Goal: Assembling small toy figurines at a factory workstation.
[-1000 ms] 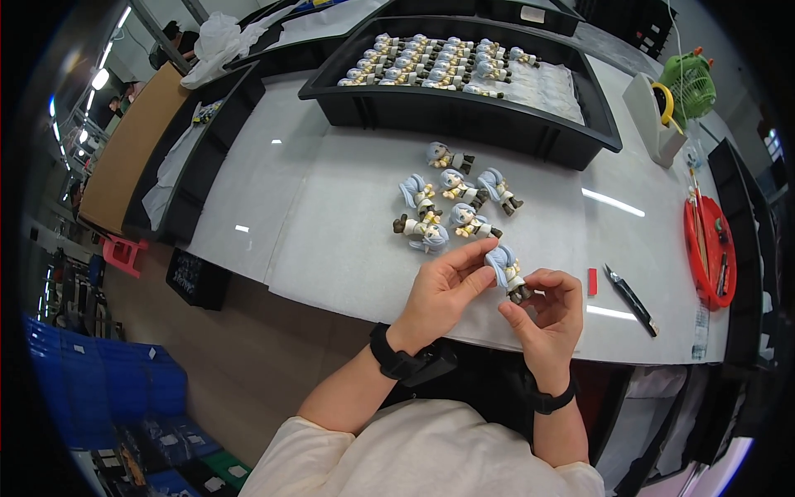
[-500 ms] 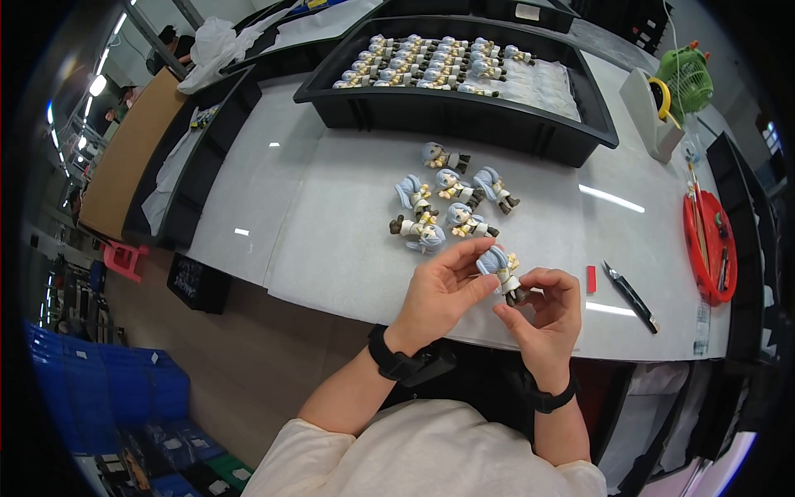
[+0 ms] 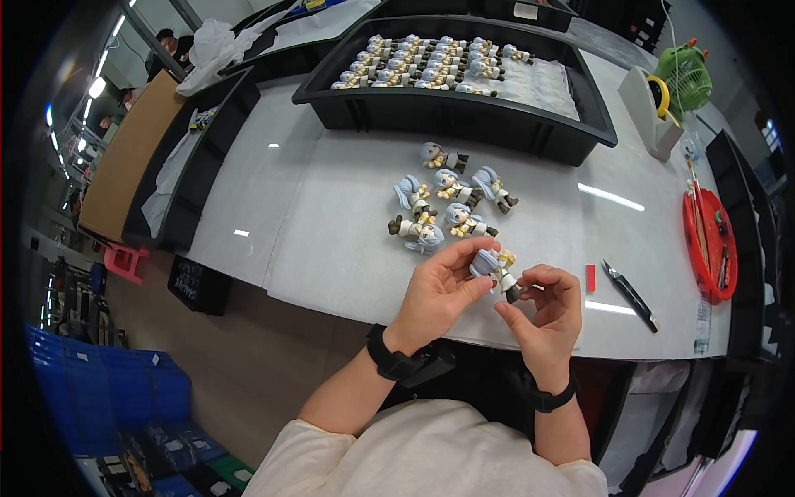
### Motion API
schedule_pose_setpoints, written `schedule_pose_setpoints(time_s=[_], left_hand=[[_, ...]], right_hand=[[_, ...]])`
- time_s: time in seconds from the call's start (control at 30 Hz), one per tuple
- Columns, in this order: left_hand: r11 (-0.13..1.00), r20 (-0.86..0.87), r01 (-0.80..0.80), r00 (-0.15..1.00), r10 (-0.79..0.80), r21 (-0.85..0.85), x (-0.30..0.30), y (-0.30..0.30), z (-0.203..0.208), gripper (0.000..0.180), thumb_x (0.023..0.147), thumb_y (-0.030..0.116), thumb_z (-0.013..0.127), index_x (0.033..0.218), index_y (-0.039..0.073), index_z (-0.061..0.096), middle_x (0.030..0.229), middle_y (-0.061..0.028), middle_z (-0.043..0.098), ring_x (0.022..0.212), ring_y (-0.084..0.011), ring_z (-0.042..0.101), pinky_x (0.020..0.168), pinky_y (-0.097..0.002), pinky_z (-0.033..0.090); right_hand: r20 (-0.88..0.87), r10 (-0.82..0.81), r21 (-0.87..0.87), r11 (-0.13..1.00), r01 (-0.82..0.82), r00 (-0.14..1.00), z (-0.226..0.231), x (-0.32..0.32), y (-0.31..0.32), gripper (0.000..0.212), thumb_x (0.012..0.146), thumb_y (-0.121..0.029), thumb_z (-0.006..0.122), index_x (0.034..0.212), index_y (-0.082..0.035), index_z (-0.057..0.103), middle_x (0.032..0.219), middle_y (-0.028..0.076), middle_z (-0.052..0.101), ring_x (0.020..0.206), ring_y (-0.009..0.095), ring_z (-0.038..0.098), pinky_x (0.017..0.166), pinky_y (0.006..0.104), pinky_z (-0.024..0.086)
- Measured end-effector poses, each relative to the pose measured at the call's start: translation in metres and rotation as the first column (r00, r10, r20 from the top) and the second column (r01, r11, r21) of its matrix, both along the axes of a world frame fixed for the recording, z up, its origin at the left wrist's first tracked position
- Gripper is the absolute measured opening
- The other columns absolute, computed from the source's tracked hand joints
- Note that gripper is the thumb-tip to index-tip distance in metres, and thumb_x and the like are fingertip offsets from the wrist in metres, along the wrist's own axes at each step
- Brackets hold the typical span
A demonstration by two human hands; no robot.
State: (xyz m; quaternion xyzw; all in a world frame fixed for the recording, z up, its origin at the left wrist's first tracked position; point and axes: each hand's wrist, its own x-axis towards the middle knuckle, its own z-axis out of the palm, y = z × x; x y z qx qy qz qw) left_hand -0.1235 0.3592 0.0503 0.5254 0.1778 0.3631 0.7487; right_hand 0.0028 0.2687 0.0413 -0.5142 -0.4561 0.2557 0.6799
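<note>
Here both hands gripped one small figurine (image 3: pixel 495 269) just above the table (image 3: pixel 331 248): left hand (image 3: pixel 439 294) pinching its blue-haired head, right hand (image 3: pixel 542 311) closed on its legs. It looked light, rigid, with thin breakable parts; the torso seemed safest to hold.

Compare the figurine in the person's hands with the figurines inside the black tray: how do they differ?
The held figurine is single, pinched between the left hand and right hand above the table; the tray figurines are many. It hangs off any surface; they lie in rows in the black tray. Both have pale blue hair.
</note>
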Motion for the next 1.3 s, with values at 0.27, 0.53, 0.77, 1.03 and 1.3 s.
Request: schedule_pose_setpoints(time_s=[0.27, 0.53, 0.77, 1.03, 1.3], left_hand=[[1.0, 0.004, -0.013, 1.0, 0.013, 0.002, 0.001, 0.0, -0.001, 0.042, 0.08, -0.005, 0.053, 0.12, -0.003, 0.04, 0.118, -0.0138, 0.048, 0.103, -0.0158, 0.05, 0.089, -0.028, 0.042], [0.999, 0.001, -0.031, 1.0, 0.031, 0.012, 0.002, -0.002, 0.001, 0.042, 0.08, -0.003, 0.054, 0.12, -0.003, 0.041, 0.116, -0.013, 0.05, 0.104, -0.0162, 0.05, 0.09, -0.028, 0.041], [0.999, -0.018, -0.037, 0.999, 0.038, 0.014, 0.002, -0.001, -0.001, 0.041, 0.082, -0.002, 0.053, 0.121, -0.003, 0.04, 0.116, -0.0127, 0.05, 0.103, -0.0157, 0.051, 0.088, -0.0271, 0.042], [0.998, -0.052, -0.046, 0.998, 0.043, -0.045, 0.002, -0.002, 0.0, 0.041, 0.084, 0.003, 0.054, 0.122, -0.002, 0.04, 0.104, -0.0078, 0.053, 0.09, -0.0107, 0.054, 0.073, -0.0228, 0.047], [0.996, 0.013, -0.029, 1.0, 0.028, 0.082, 0.0, -0.002, 0.001, 0.038, 0.079, -0.008, 0.05, 0.116, 0.0, 0.046, 0.115, -0.013, 0.051, 0.1, -0.0157, 0.051, 0.083, -0.0276, 0.045]], right_hand=[[-0.022, -0.001, 0.008, 1.0, 0.001, 1.0, 0.0, 0.0, 0.001, 0.046, 0.066, 0.005, 0.07, 0.102, -0.004, 0.044, 0.101, 0.007, 0.049, 0.089, 0.013, 0.05, 0.076, 0.0245, 0.042], [-0.019, -0.001, 0.017, 1.0, 0.001, 1.0, 0.002, 0.0, 0.0, 0.045, 0.066, 0.005, 0.07, 0.103, -0.003, 0.044, 0.101, 0.007, 0.049, 0.087, 0.012, 0.049, 0.076, 0.0244, 0.042], [-0.032, 0.007, 0.015, 1.0, -0.006, 0.999, 0.001, 0.0, 0.001, 0.046, 0.066, 0.004, 0.07, 0.103, -0.003, 0.044, 0.101, 0.006, 0.049, 0.087, 0.012, 0.05, 0.076, 0.024, 0.042], [-0.068, 0.003, -0.005, 1.0, -0.003, 0.998, 0.001, -0.001, 0.0, 0.047, 0.066, 0.002, 0.072, 0.104, -0.003, 0.044, 0.102, 0.007, 0.049, 0.089, 0.013, 0.051, 0.072, 0.0225, 0.045], [-0.259, 0.051, -0.196, 0.975, -0.105, 0.964, 0.016, -0.003, -0.001, 0.024, 0.083, -0.006, 0.056, 0.104, 0.0, 0.045, 0.095, 0.008, 0.055, 0.085, 0.011, 0.053, 0.068, 0.0223, 0.046]])
